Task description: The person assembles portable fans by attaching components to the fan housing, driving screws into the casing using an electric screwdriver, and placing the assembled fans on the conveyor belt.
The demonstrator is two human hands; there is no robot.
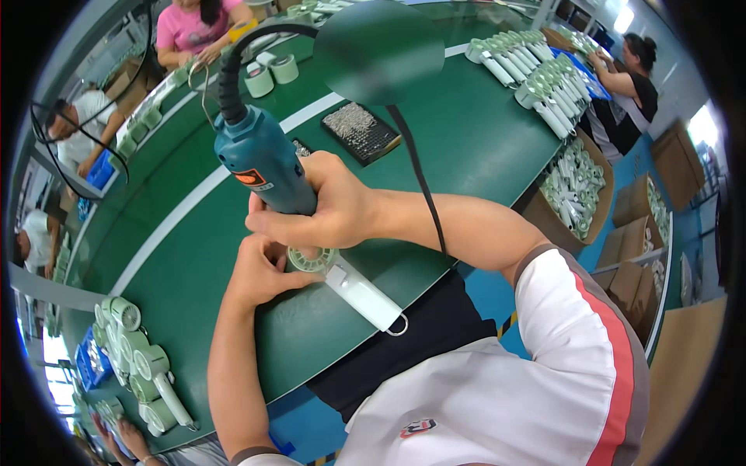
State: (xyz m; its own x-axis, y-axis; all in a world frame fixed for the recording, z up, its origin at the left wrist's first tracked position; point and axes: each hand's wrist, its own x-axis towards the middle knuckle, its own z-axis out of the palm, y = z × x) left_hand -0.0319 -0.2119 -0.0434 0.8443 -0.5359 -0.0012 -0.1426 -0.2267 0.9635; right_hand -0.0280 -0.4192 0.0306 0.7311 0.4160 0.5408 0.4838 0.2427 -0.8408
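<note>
The right hand [330,203] is gripping a teal cylindrical plastic power driver [268,159] over a pale-green-and-white plastic handheld fan [361,295], whose round head the left hand [260,268] is steadying on the green table [466,155]; fastening apparently progressing, completion indeterminate.

Your power tool [268,159] has a smooth teal plastic housing with a dull sheen; your handheld fan [364,297] is smooth, slightly glossy pale plastic. Your tabletop [474,147] looks smooth and softly reflective, the small parts [351,122] metallic, your shirt [474,396] matt cloth, the box [678,165] matt cardboard.
</note>
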